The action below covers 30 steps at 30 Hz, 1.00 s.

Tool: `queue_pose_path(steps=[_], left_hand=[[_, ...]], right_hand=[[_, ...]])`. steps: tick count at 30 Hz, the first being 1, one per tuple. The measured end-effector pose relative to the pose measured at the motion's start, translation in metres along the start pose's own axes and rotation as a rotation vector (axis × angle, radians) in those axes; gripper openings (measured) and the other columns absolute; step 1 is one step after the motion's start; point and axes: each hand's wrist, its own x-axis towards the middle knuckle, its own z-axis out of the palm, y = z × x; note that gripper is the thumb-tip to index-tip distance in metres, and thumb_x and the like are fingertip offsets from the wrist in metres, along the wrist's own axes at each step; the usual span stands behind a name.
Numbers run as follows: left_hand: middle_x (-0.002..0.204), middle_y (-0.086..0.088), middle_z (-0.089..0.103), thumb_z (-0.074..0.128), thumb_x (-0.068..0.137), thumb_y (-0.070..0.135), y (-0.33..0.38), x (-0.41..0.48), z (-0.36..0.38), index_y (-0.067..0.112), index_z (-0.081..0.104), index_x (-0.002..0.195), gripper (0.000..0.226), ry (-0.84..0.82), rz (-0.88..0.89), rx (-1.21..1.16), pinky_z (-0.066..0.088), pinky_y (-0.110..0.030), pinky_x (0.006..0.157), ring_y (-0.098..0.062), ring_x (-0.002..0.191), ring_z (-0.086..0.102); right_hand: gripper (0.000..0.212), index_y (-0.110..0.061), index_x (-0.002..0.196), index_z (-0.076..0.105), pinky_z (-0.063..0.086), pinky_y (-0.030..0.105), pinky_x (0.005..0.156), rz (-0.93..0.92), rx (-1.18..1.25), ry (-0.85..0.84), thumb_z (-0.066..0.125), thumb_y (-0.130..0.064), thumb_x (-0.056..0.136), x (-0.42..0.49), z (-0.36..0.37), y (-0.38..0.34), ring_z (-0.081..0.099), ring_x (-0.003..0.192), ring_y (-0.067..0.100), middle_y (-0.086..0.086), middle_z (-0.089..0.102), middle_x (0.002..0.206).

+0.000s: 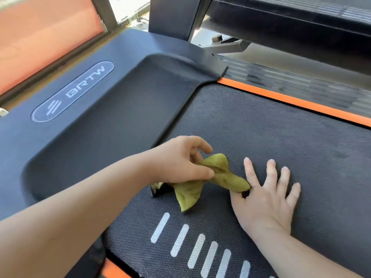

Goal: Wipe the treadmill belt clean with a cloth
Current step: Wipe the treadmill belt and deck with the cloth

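Near the belt's [281, 127] front edge, the left hand [180, 160] pinches the bunched cloth [189, 194] while the right hand [267, 199] lies flat with fingers spread, so opening the cloth out to wipe seems next.

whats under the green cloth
The black treadmill belt lies under the cloth, which the left hand pinches up. The thumb tip of the right hand cannot be seen, covered by the cloth's end.
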Motion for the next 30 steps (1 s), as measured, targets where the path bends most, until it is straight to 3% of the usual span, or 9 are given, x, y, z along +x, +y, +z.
queue_pose_path(steps=[4, 9, 11, 14, 17, 19, 22, 26, 30], left_hand=[[0.089, 0.019, 0.071, 0.074, 0.084, 0.023, 0.002, 0.004, -0.009, 0.034, 0.071, 0.093, 0.015, 0.130, 0.026, 0.155, 0.057, -0.021, 0.078, 0.005, 0.085, 0.066], [0.081, 0.003, 0.067, 0.077, 0.069, 0.013, 0.007, 0.036, -0.023, 0.021, 0.053, 0.074, 0.026, 0.252, 0.121, 0.297, 0.052, -0.038, 0.066, -0.016, 0.074, 0.060], [0.085, 0.008, 0.060, 0.084, 0.066, 0.020, 0.002, 0.053, -0.035, 0.022, 0.057, 0.084, 0.033, 0.356, 0.183, 0.377, 0.049, -0.034, 0.069, -0.016, 0.080, 0.059], [0.135, 0.000, 0.046, 0.089, 0.068, 0.044, -0.007, 0.067, -0.042, 0.025, 0.046, 0.141, 0.087, 0.487, 0.133, 0.612, 0.049, -0.043, 0.094, -0.027, 0.118, 0.049], [0.131, -0.002, 0.049, 0.079, 0.083, 0.025, -0.011, 0.057, -0.004, 0.020, 0.048, 0.136, 0.062, 0.647, 0.246, 0.833, 0.055, -0.043, 0.083, -0.027, 0.111, 0.051], [0.132, 0.001, 0.051, 0.062, 0.096, 0.025, -0.024, 0.050, 0.035, 0.017, 0.049, 0.133, 0.040, 0.455, 0.292, 0.882, 0.051, -0.041, 0.093, -0.030, 0.119, 0.049], [0.171, 0.000, 0.004, 0.028, 0.109, 0.038, -0.046, 0.050, 0.066, 0.016, 0.008, 0.163, 0.061, 0.172, 0.048, 0.749, 0.004, -0.047, 0.127, -0.038, 0.156, -0.005], [0.171, 0.012, -0.008, 0.013, 0.106, 0.056, -0.058, 0.091, 0.036, 0.035, 0.000, 0.164, 0.062, 0.230, 0.102, 0.738, -0.009, -0.047, 0.127, -0.022, 0.157, -0.015], [0.172, 0.001, -0.012, 0.012, 0.106, 0.057, -0.059, 0.112, 0.027, 0.036, 0.001, 0.163, 0.062, 0.305, 0.005, 0.758, -0.007, -0.044, 0.127, -0.023, 0.158, -0.013]], right_hand=[[0.076, -0.051, 0.160, -0.011, -0.006, 0.060, 0.125, -0.005, 0.002, 0.009, 0.008, -0.076, 0.091, 0.000, 0.000, -0.001, -0.015, 0.157, 0.036, 0.006, -0.012, 0.172], [0.076, -0.052, 0.159, -0.012, -0.005, 0.060, 0.125, 0.002, 0.002, 0.012, 0.002, -0.073, 0.088, 0.000, 0.001, -0.002, -0.014, 0.157, 0.036, 0.006, -0.011, 0.173], [0.075, -0.052, 0.159, -0.012, -0.005, 0.059, 0.125, 0.008, 0.006, 0.016, -0.002, -0.074, 0.089, 0.000, 0.000, -0.002, -0.014, 0.157, 0.035, 0.006, -0.010, 0.173], [0.076, -0.052, 0.160, -0.005, -0.004, 0.059, 0.125, 0.017, 0.012, 0.031, -0.004, -0.074, 0.087, -0.001, -0.001, -0.004, -0.011, 0.157, 0.035, 0.006, -0.006, 0.173], [0.077, -0.052, 0.160, -0.005, -0.004, 0.059, 0.125, 0.018, 0.012, 0.013, -0.005, -0.074, 0.086, -0.001, -0.001, -0.004, -0.012, 0.157, 0.034, 0.005, -0.007, 0.173], [0.077, -0.053, 0.160, -0.006, -0.005, 0.058, 0.125, 0.022, 0.008, 0.014, -0.006, -0.074, 0.085, -0.001, -0.001, -0.005, -0.013, 0.157, 0.034, 0.004, -0.008, 0.173], [0.075, -0.055, 0.159, -0.002, -0.003, 0.058, 0.125, 0.032, 0.007, 0.027, -0.004, -0.074, 0.087, -0.001, -0.002, -0.006, -0.010, 0.157, 0.033, 0.004, -0.005, 0.173], [0.071, -0.053, 0.159, -0.007, -0.003, 0.059, 0.125, 0.036, -0.002, 0.006, 0.003, -0.074, 0.092, -0.001, -0.002, -0.006, -0.012, 0.157, 0.033, 0.004, -0.008, 0.172], [0.071, -0.052, 0.160, -0.002, -0.004, 0.059, 0.125, 0.022, 0.008, 0.026, 0.006, -0.073, 0.093, -0.001, -0.001, -0.005, -0.010, 0.157, 0.034, 0.005, -0.005, 0.173]])
